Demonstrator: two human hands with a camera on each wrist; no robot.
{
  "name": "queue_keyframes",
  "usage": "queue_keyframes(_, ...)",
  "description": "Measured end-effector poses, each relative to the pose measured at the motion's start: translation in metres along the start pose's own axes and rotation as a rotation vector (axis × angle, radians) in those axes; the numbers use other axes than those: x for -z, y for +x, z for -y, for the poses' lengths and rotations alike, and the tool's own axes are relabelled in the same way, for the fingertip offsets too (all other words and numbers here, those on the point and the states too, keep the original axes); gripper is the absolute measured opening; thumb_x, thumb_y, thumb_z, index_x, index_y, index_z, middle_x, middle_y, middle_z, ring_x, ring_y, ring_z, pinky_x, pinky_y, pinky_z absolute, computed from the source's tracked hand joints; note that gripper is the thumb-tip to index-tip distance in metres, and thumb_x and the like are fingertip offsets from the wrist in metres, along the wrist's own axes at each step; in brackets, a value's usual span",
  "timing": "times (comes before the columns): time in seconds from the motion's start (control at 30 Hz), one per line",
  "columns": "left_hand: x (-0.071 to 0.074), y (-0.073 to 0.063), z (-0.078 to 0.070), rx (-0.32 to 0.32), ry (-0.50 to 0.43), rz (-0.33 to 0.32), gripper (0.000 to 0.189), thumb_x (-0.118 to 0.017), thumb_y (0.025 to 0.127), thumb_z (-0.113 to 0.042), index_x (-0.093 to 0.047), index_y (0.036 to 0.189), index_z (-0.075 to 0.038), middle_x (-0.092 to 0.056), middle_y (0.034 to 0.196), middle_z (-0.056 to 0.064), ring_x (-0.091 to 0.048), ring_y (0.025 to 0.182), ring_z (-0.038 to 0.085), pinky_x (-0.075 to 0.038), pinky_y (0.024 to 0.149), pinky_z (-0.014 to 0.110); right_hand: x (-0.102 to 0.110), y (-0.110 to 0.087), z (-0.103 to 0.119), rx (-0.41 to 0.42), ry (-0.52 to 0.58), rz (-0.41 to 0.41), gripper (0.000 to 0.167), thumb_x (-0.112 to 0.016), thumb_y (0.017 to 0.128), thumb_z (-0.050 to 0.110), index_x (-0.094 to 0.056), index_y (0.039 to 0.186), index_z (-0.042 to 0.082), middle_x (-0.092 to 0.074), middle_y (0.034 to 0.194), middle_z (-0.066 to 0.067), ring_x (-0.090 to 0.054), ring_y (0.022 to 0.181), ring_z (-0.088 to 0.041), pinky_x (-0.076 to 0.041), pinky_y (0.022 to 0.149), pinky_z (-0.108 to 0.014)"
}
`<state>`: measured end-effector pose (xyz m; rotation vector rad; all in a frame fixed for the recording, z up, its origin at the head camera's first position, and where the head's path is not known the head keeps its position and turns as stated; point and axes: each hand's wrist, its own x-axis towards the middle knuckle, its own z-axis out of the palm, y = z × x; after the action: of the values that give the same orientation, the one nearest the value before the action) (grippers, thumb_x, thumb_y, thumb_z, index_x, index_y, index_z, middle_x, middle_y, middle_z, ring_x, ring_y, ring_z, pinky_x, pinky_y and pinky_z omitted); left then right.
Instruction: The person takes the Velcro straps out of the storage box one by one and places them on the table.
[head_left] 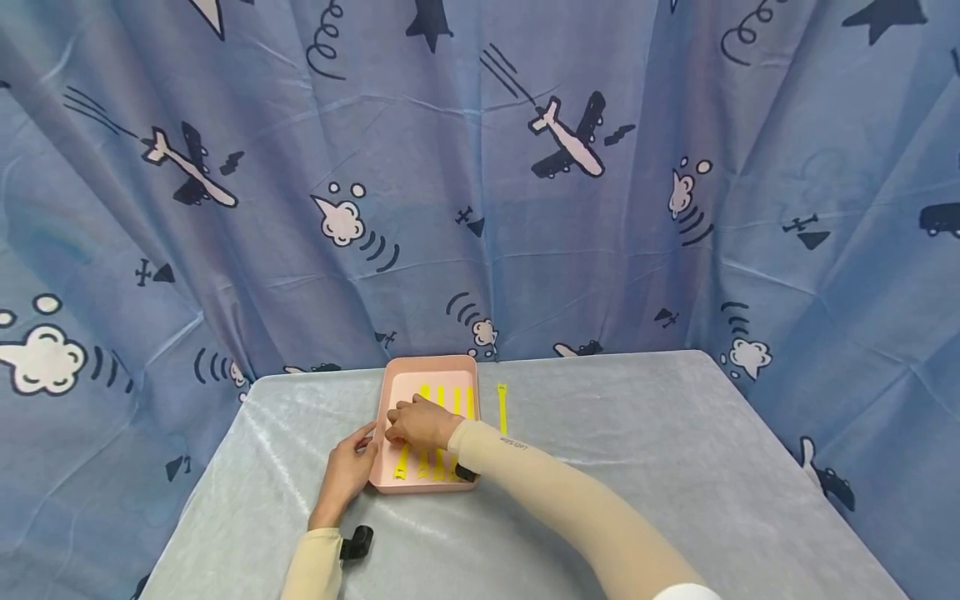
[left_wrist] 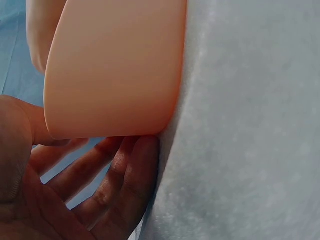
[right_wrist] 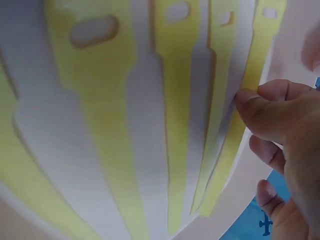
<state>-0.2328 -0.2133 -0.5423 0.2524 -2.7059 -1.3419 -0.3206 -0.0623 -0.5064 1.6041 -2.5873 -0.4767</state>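
My left hand [head_left: 349, 467] holds the left side of a pink rectangular tray [head_left: 424, 489]. In the left wrist view its thumb meets the rim and its fingers [left_wrist: 140, 170] lie along the outer wall, low by the cloth. Over the tray reaches my right hand [head_left: 423, 423]. There, the thumb and index finger pinch the edge of the leftmost yellow strap [right_wrist: 255, 60], which has a slotted head. Several more yellow straps [right_wrist: 177, 100] lie side by side in the tray, partly hidden by the right hand and forearm in the head view.
Right of the tray, another yellow strap [head_left: 502, 408] lies on the table, its near end hidden behind the forearm. A grey cloth covers the table [head_left: 637, 450]. Behind the far edge hangs a blue curtain [head_left: 420, 283] printed with planes and clouds.
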Motion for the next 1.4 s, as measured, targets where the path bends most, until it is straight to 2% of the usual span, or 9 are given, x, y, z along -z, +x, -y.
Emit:
queue_keyframes(0.2,0.000,0.000,-0.002,-0.027,0.010,-0.005,0.043,-0.054,0.097,-0.015,-0.056,0.139,-0.007,-0.067,0.121,0.024,-0.067,0.108,0.034,-0.054,0.088,0.047,0.002,-0.005,-0.001,0.041,-0.084,-0.084,0.015,-0.056,0.097,0.040,-0.071,0.097,0.036,-0.062,0.102,0.012,-0.055,0.097,-0.007,-0.040,0.078,-0.026)
queue_keyframes(0.4,0.001,0.002,-0.004,-0.041,0.019,-0.018,0.042,-0.055,0.097,-0.013,-0.057,0.138,-0.007,-0.069,0.119,0.024,-0.070,0.102,0.031,-0.054,0.084,0.044,0.011,-0.010,-0.011,0.011,-0.089,-0.135,0.013,-0.058,0.098,0.032,-0.071,0.101,0.035,-0.061,0.103,0.010,-0.055,0.096,-0.009,-0.040,0.077,-0.026)
queue_keyframes(0.67,0.001,0.003,-0.004,-0.033,0.020,-0.025,0.042,-0.054,0.098,-0.016,-0.056,0.139,-0.008,-0.069,0.119,0.023,-0.070,0.098,0.029,-0.054,0.082,0.043,0.020,-0.022,-0.024,-0.017,0.023,-0.215,0.012,-0.057,0.098,0.032,-0.067,0.092,0.031,-0.060,0.099,0.010,-0.052,0.090,-0.009,-0.035,0.072,-0.025)
queue_keyframes(0.83,0.000,0.002,-0.002,-0.018,0.017,-0.015,0.043,-0.054,0.098,-0.016,-0.055,0.140,-0.009,-0.068,0.121,0.024,-0.070,0.101,0.030,-0.054,0.083,0.045,0.026,-0.032,-0.027,-0.049,0.105,-0.272,0.010,-0.057,0.098,0.030,-0.065,0.092,0.030,-0.060,0.098,0.011,-0.052,0.091,-0.009,-0.043,0.079,-0.028)
queue_keyframes(0.97,0.001,0.001,-0.002,-0.019,0.020,-0.029,0.042,-0.054,0.098,-0.016,-0.057,0.139,-0.009,-0.069,0.119,0.023,-0.070,0.099,0.028,-0.054,0.085,0.045,0.031,-0.042,-0.028,-0.077,0.163,-0.344,0.004,-0.065,0.094,0.025,-0.065,0.092,0.029,-0.061,0.100,0.009,-0.055,0.094,-0.010,-0.045,0.085,-0.031)
queue_keyframes(1.2,0.001,0.002,0.000,-0.007,0.020,-0.026,0.042,-0.054,0.098,-0.017,-0.058,0.139,-0.011,-0.069,0.120,0.022,-0.068,0.080,0.016,-0.053,0.075,0.035,0.035,-0.059,-0.028,-0.108,0.305,-0.462,0.007,-0.069,0.091,0.019,-0.064,0.091,0.023,-0.060,0.101,0.006,-0.055,0.096,-0.012,-0.042,0.084,-0.028)
queue_keyframes(1.4,0.000,0.001,0.001,-0.001,0.025,-0.017,0.043,-0.053,0.098,-0.018,-0.056,0.140,-0.011,-0.068,0.121,0.023,-0.068,0.084,0.017,-0.052,0.074,0.034,0.034,-0.070,-0.029,-0.129,0.370,-0.578,0.010,-0.071,0.090,0.017,-0.064,0.088,0.023,-0.059,0.097,0.007,-0.054,0.095,-0.011,-0.044,0.086,-0.027)
